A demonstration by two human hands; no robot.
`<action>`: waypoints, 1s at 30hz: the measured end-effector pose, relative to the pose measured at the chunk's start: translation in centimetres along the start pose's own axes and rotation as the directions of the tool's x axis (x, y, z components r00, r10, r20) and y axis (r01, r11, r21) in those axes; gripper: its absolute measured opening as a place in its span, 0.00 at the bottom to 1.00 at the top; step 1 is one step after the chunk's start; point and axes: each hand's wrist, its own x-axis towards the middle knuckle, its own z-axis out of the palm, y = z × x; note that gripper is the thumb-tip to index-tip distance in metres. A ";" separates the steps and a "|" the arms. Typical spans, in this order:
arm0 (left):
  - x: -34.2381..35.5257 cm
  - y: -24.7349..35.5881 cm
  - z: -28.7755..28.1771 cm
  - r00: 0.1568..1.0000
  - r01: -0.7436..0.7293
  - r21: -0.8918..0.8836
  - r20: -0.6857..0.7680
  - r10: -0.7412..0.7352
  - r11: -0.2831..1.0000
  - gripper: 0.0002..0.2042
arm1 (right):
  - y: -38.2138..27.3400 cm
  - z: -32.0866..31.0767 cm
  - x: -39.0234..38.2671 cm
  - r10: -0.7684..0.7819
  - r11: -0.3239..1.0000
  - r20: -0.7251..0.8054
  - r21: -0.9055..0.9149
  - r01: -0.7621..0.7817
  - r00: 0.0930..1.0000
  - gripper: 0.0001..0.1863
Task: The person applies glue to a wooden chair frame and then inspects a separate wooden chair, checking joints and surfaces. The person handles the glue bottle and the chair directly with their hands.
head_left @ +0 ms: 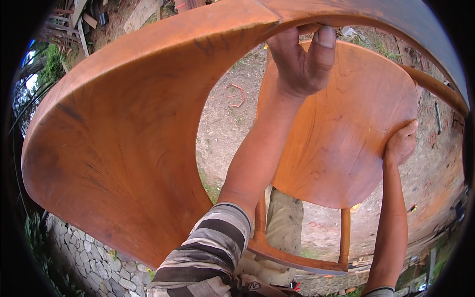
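For balance, my left hand [306,64] grips the backrest's [133,133] far rim; my right hand [401,144] clasps the seat's [336,123] right edge.

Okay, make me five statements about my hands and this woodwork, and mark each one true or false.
1. Your right hand is at the right edge of the rounded wooden panel. True.
2. Both hands are on that panel. False: your left hand is up at the rim of the large curved wooden piece.
3. Stonework shows at the lower left. True.
4. Your left sleeve is plain green. False: the sleeve has light and dark stripes.
5. The large curved wooden piece is orange-brown inside. True.
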 end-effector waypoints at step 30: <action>-17.6 15.8 -3.7 0.431 -0.167 0.830 0.547 -0.717 0.533 0.41 | 5.0 -3.0 -13.0 -0.420 0.893 0.047 -0.155 0.423 0.906 0.37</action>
